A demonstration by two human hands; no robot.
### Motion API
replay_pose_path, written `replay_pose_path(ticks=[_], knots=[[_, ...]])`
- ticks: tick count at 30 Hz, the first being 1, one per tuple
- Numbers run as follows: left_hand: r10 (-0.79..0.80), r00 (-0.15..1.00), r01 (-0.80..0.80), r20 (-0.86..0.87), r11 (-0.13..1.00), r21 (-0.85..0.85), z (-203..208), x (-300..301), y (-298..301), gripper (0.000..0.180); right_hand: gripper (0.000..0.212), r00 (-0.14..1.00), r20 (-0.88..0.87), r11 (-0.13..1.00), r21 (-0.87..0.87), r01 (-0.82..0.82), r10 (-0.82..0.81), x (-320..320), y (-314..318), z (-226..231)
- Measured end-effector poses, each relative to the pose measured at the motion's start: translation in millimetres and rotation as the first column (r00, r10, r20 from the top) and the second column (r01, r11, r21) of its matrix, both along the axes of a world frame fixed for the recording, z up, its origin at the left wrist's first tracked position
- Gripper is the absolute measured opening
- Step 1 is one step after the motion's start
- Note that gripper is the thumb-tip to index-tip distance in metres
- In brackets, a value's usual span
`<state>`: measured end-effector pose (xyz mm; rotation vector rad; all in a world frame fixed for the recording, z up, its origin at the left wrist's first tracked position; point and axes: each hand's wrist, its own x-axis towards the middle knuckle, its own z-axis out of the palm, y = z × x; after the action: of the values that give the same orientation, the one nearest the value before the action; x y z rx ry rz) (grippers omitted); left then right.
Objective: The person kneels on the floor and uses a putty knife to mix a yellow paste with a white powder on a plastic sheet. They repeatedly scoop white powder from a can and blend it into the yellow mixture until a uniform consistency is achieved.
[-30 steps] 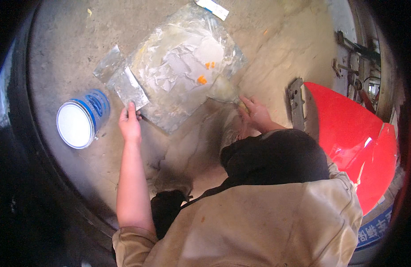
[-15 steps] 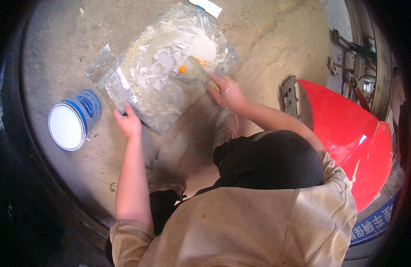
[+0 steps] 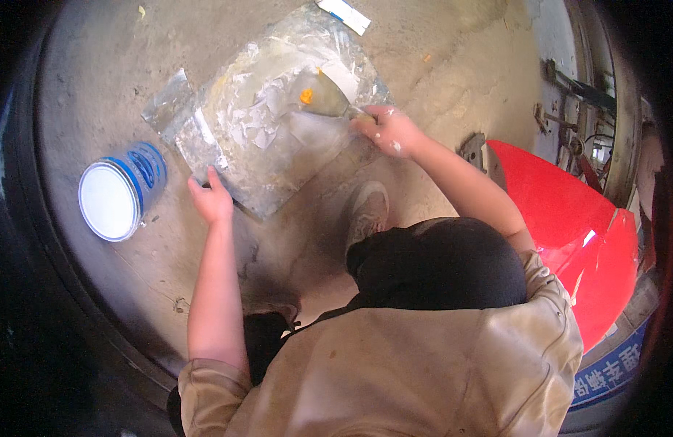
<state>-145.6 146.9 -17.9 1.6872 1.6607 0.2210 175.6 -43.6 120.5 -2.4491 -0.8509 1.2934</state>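
Note:
A putty knife [image 3: 327, 93] with a wide translucent blade is held by its handle in my right hand [image 3: 391, 132], whose skin has white specks. An orange blob [image 3: 306, 96] shows at the blade. The blade lies over smeared pale grey putty [image 3: 252, 116] on a metal mixing sheet [image 3: 274, 186] on the floor. My left hand [image 3: 213, 202] grips the sheet's near left edge between thumb and fingers. Beside that hand, a smeared metal flap [image 3: 198, 146] lies along the sheet's left side; whether it is a separate piece I cannot tell.
A blue can with a white lid [image 3: 108, 202] lies left of my left hand. A red painted panel [image 3: 562, 218] and a dark metal bracket [image 3: 472, 151] are on the right. A white and blue box [image 3: 343, 16] sits beyond the sheet. My shoe [image 3: 368, 207] is close to its near edge.
My right hand has moved right and slightly away from me, turning the putty knife. The small orange bits beside the blade no longer show separately. My left hand stays on the sheet's edge.

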Motion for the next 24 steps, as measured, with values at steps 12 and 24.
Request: replay_pose_path(ticks=[12, 24], knots=[[0.008, 1.000, -0.008, -0.011, 1.000, 0.013, 2, 4, 3, 0.055, 0.075, 0.710, 0.384, 0.805, -0.219, -0.551, 0.590, -65, -12, -23], [0.055, 0.996, -0.052, 0.071, 0.998, -0.039, 3, 6, 5, 0.050, 0.072, 0.771, 0.201, 0.779, -0.355, -0.517, 0.604, -51, 7, -2]])
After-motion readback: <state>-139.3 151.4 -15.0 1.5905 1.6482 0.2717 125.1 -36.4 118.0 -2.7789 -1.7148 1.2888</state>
